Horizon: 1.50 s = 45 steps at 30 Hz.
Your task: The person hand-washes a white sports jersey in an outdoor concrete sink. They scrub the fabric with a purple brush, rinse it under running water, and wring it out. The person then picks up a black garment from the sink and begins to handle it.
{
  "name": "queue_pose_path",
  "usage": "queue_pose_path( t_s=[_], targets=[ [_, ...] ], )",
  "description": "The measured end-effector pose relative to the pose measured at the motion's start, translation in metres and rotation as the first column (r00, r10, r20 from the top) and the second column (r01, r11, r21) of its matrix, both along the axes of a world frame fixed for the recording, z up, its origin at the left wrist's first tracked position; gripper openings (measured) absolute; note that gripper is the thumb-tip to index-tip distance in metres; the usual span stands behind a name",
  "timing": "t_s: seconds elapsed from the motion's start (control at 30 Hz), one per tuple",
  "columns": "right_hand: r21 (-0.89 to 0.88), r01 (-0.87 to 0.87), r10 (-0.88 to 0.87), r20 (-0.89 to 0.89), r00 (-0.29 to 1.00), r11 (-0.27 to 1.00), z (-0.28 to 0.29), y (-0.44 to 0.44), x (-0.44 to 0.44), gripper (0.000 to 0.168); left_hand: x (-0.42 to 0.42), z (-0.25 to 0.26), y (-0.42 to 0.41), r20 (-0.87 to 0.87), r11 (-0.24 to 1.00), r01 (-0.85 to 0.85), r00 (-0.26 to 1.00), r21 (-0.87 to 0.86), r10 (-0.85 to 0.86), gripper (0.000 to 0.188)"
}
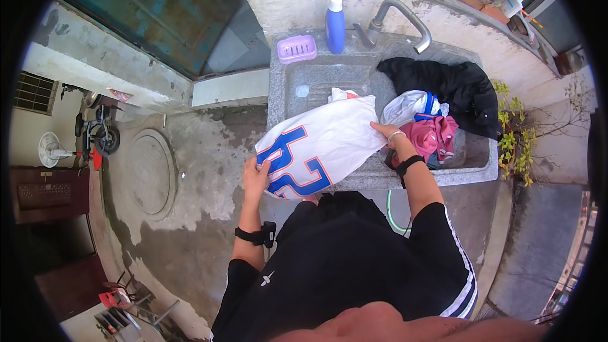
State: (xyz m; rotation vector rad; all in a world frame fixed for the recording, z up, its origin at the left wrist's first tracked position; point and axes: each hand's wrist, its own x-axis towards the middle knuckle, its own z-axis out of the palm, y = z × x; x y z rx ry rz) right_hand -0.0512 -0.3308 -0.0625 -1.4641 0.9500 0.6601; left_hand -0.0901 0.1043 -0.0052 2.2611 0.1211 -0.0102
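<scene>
A white jersey [344, 126] with blue, orange-edged numerals is stretched between my hands above the front left of a grey stone sink [280, 99]. My left hand [255, 175] grips its left edge, the thumb on top of the cloth. At its right edge my right hand [387, 134] holds the fabric, thumb uppermost. Just beyond that hand, white and blue cloth [408, 108] and a pink garment [430, 137] lie bunched in the basin. A black garment [446, 85] drapes over the basin's back and right rim. The jersey hides part of the ribbed washing surface.
On the sink's back ledge stand a lilac soap dish [297, 49], a blue bottle with a white cap [336, 26] and a metal faucet [403, 9]. A leafy plant [515, 128] grows by the right rim. A green hose [392, 213] hangs below the front edge.
</scene>
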Motion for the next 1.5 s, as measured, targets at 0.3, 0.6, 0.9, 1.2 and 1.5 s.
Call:
queue_pose_path(
  t_s=[0.3, 0.6, 0.9, 1.2, 1.5],
  targets=[
    [0.628, 0.012, -0.47, 0.57, 0.674, 0.778, 0.083, 0.018, 0.036, 0.027, -0.008, 0.043, -0.035, -0.037, 0.995, 0.103, 0.994, 0.004, -0.103, 0.047],
    [-0.812, 0.213, 0.433, 0.488, 0.758, 0.543, 0.019, 0.03, 0.081, 0.023, -0.018, 0.007, -0.071, 0.294, 0.823, 0.204, 0.866, 0.53, -0.404, 0.046],
    [-0.827, -0.26, 0.803, 0.328, 0.498, 0.499, 0.017, 0.181, 0.142, 0.029, -0.023, -0.002, -0.071, 0.369, 0.864, 0.151, 0.859, 0.481, -0.356, 0.036],
    [-0.872, -0.385, 0.894, 0.12, 0.432, 0.303, -0.002, 0.201, 0.167, 0.041, -0.022, -0.006, -0.069, 0.392, 0.872, 0.144, 0.851, 0.467, -0.35, 0.028],
    [-0.864, -0.415, 0.913, 0.115, 0.392, 0.287, -0.002, 0.198, 0.162, 0.047, -0.018, -0.003, -0.073, 0.434, 0.874, 0.141, 0.824, 0.465, -0.364, 0.022]
  ],
)
